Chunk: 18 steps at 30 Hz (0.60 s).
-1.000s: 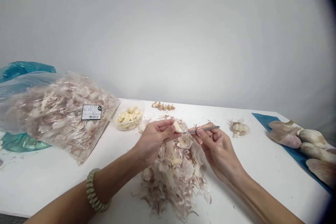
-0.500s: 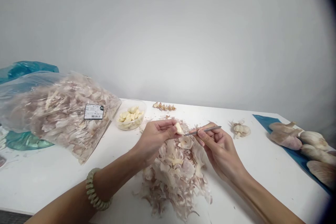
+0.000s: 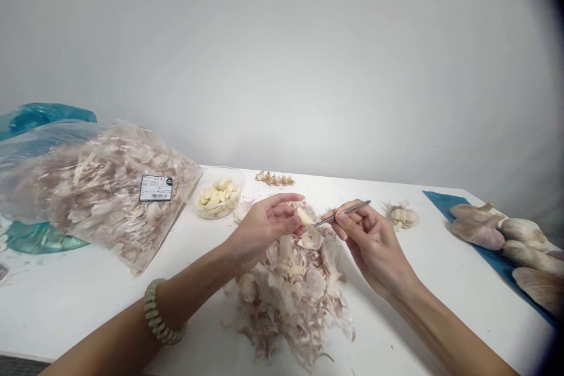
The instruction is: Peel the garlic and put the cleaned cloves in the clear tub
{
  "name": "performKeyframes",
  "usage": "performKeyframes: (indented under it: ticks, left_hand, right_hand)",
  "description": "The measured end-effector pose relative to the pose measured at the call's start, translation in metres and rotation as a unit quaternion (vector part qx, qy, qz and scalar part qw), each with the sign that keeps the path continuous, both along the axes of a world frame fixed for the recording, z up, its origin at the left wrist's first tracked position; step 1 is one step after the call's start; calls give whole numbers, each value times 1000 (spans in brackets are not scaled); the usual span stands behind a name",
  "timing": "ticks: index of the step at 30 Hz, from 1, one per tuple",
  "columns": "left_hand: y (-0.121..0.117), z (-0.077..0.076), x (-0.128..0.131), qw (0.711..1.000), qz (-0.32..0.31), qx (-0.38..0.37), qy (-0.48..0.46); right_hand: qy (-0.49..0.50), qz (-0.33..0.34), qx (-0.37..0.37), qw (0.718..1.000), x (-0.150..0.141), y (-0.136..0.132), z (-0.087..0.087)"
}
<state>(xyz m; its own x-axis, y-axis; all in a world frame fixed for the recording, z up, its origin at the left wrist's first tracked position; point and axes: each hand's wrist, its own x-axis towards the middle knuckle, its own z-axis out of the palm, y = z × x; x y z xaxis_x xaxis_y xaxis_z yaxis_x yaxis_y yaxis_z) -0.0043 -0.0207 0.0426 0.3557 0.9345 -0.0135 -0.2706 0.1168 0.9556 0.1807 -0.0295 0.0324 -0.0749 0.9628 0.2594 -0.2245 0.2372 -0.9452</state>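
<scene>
Above a heap of papery garlic skins, my left hand pinches a pale garlic clove between thumb and fingers. My right hand is closed round a slim pointed metal tool; whether it is a small knife I cannot tell. The tool's lower tip is close to the clove's right side, and I cannot make out whether they touch. A clear plastic tub behind my left hand contains peeled cloves.
A clear bag of garlic skins fills the left side, with teal plastic beneath it. Unpeeled cloves line the table's back edge. A partly broken garlic bulb lies right, near whole bulbs on blue plastic.
My left fingers have loosened and lifted a little, and the clove has turned in them. The metal tool is tilted more steeply, its tip slightly further right.
</scene>
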Motion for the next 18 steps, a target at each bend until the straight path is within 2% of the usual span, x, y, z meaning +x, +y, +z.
performKeyframes:
  ticks: [5,11,15,18]
  left_hand:
    - [-2,1,0,992,9,96,81]
    - [-6,4,0,962,48,207,173]
    - [-4,6,-1,915,75,319,237]
    - [0,3,-2,857,93,423,280]
  right_hand:
    - [8,-15,-28,999,1,1,-1]
    - [4,-15,-39,999,1,0,-1]
    - [2,-17,-48,999,1,1,-1]
    - [2,-17,-56,998,1,0,-1]
